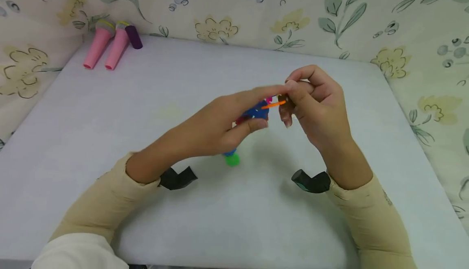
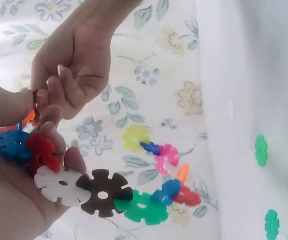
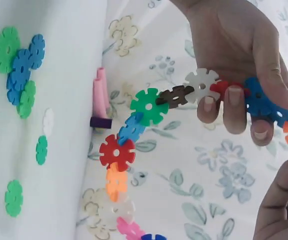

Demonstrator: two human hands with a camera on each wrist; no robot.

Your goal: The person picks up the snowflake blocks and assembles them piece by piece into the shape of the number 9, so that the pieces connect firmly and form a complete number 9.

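Observation:
My left hand [image 1: 227, 118] holds a chain of notched plastic discs, its thumb and fingers around a blue disc [image 3: 256, 96] and a red disc [image 2: 43, 152]. From that hand the chain hangs in an arc through a white disc [image 3: 202, 85], a brown disc [image 2: 103, 194], a green disc [image 3: 149, 106] and several more. An orange disc [image 1: 274, 104] sticks out at the chain's held end. Beside it, my right hand [image 1: 318, 102] pinches a small dark brown disc [image 2: 35, 98], mostly hidden by fingers. Both hands' fingertips meet there, raised over the white table.
Loose green discs [image 3: 13, 198] and clustered blue discs [image 3: 21, 70] lie on the white table [image 1: 183, 69]. At the back left are two pink toy microphones [image 1: 97, 47] and a purple cylinder [image 1: 134, 37]. Floral cloth [image 1: 227, 8] stands behind the table.

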